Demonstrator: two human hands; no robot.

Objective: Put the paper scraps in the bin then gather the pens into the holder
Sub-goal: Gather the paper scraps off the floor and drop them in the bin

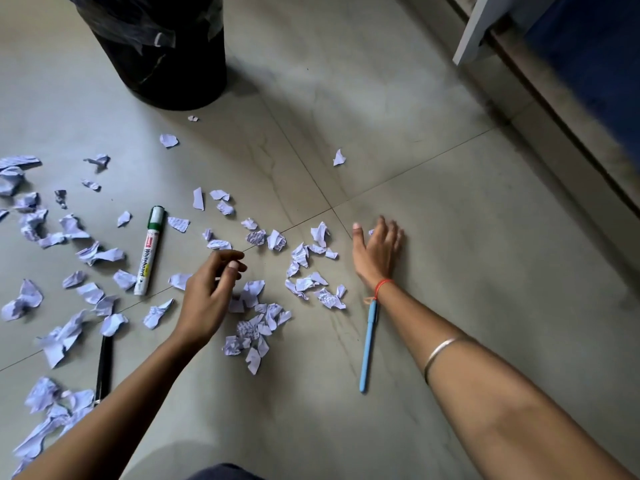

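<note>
Scraps point(258, 320) scattered over the floor point(450, 254), bin point(156, 50) at the far left, left hand point(207, 292) hovering half-curled and empty, right hand point(375, 251) flat, fingers spread, blue pen point(368, 344) under its wrist, marker point(149, 251) among scraps

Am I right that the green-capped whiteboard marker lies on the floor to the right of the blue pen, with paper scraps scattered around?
Not quite. In the head view the whiteboard marker lies on the floor to the left of the blue pen, not the right. The rest holds: its cap is green and paper scraps are scattered around.
</note>
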